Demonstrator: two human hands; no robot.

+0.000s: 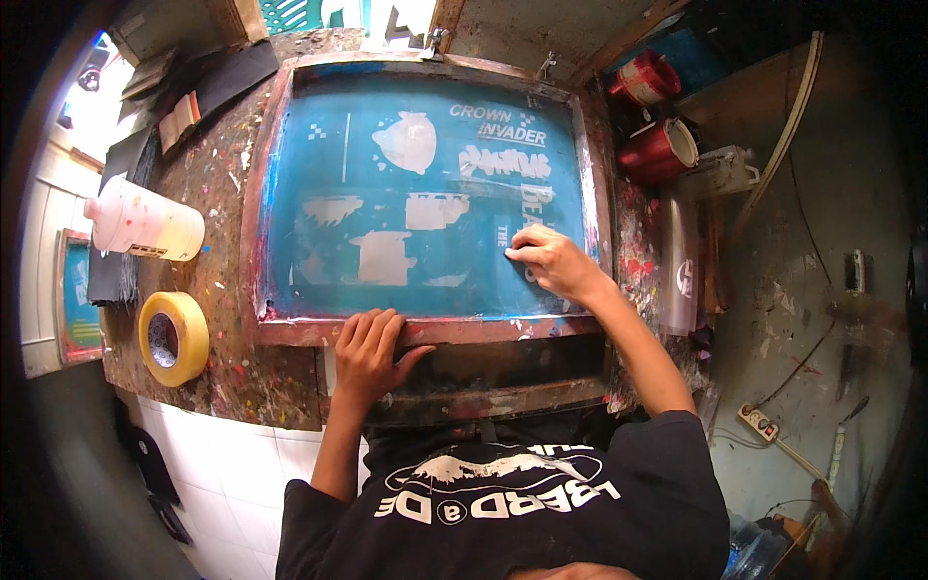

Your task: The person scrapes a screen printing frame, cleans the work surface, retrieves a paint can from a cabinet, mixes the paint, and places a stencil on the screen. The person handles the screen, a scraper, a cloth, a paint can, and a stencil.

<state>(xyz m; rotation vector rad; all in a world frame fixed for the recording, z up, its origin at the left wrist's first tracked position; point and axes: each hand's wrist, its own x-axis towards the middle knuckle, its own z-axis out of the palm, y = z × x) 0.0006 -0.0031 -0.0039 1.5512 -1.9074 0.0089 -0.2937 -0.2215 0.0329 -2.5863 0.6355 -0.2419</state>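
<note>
A wooden-framed printing screen [319, 224] with blue-green mesh lies on the bench in front of me. Pale stencil shapes and lettering show in its mesh. My left hand [369, 353] rests on the front rail of the frame, fingers stretched over the wood and thumb held apart, with nothing in it. Over the right part of the mesh, my right hand [553, 259] is closed, its curled fingers touching the surface beside the upright lettering. Whatever may be pinched in those fingers is hidden. A metal clamp [434, 44] sits at the frame's far rail.
A roll of yellow tape [196, 333] and a translucent bottle [159, 220] stand left on the stained bench [232, 377]. Dark sheets [118, 246] lie beyond them. Red cans [650, 155] stand at the right, near a wall. A power strip [758, 423] lies lower right.
</note>
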